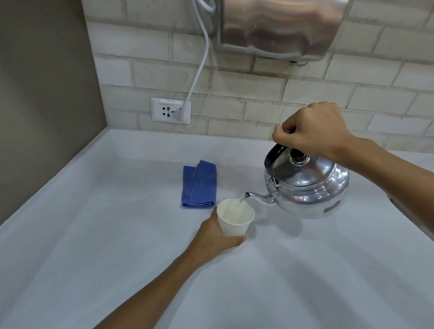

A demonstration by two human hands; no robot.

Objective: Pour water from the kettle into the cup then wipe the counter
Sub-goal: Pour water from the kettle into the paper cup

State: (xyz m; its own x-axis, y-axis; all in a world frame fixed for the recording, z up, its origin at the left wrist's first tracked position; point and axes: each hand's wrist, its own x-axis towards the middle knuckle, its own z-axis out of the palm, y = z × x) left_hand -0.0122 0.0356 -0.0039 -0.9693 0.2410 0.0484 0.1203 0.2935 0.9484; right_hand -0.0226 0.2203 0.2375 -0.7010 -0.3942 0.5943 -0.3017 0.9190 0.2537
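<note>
A shiny metal kettle [309,188] hangs tilted above the white counter [103,233], its spout pointing left and down. My right hand [313,130] is closed around its black handle from above. A thin stream of water runs from the spout into a white paper cup [235,219] that stands on the counter. My left hand [216,237] wraps the cup's lower left side. A folded blue cloth [199,185] lies on the counter just behind and left of the cup.
A brick-tiled wall runs along the back, with a white power socket [170,111] and a white cable [201,60] plugged into it. A steel hand dryer [282,20] hangs on the wall above. A brown side wall [30,100] closes the left.
</note>
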